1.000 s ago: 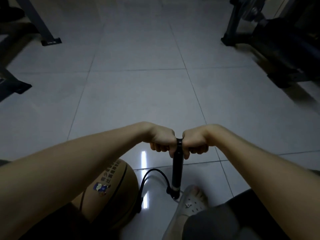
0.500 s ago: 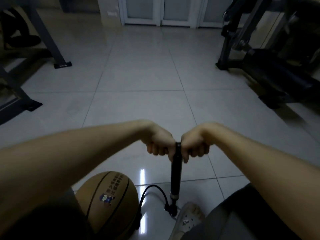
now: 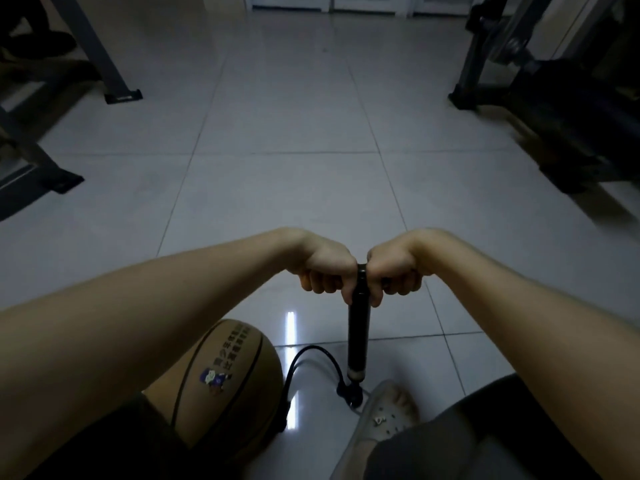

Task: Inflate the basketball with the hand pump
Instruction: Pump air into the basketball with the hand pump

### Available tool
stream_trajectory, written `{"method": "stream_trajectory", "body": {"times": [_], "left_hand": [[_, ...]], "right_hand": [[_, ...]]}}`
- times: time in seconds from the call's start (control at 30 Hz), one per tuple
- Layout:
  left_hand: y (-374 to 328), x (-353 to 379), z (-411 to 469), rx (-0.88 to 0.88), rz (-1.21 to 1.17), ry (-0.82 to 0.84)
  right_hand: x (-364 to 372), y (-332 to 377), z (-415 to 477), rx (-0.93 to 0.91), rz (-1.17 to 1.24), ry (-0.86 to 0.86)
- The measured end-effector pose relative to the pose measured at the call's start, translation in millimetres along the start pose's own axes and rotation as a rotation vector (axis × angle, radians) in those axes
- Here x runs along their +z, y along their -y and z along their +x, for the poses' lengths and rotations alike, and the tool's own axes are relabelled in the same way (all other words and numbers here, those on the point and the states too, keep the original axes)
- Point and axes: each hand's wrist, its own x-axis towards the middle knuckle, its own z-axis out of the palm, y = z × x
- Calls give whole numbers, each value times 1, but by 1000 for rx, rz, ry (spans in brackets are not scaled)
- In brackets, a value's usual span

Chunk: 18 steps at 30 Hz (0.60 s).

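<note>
A black hand pump (image 3: 358, 336) stands upright on the tiled floor. My left hand (image 3: 325, 268) and my right hand (image 3: 394, 271) are each closed around one side of its T-handle, knuckles toward me. A thin black hose (image 3: 313, 355) loops from the pump's base to the right side of a brown basketball (image 3: 228, 386), which rests on the floor at the lower left, partly hidden by my left forearm and leg. The hose's joint with the ball is dark and hard to make out.
My foot in a pale clog (image 3: 384, 414) sits right beside the pump's base. Dark gym equipment (image 3: 568, 109) stands at the right, metal frame legs (image 3: 117, 91) at the left. White doors (image 3: 332, 3) close off the far end of the floor.
The handle dropped between the oldest and the middle frame and sits at a similar low height now. The camera has tilted, showing more of the room and the basketball.
</note>
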Motion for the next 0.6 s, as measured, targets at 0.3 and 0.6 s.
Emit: {"method": "stream_trajectory", "body": {"times": [0.3, 0.6], "left_hand": [[51, 51, 45, -27, -70, -44], [29, 36, -17, -100, -55, 81]], "right_hand": [[47, -3, 56, -21, -85, 84], [33, 30, 7, 32, -242, 70]]}}
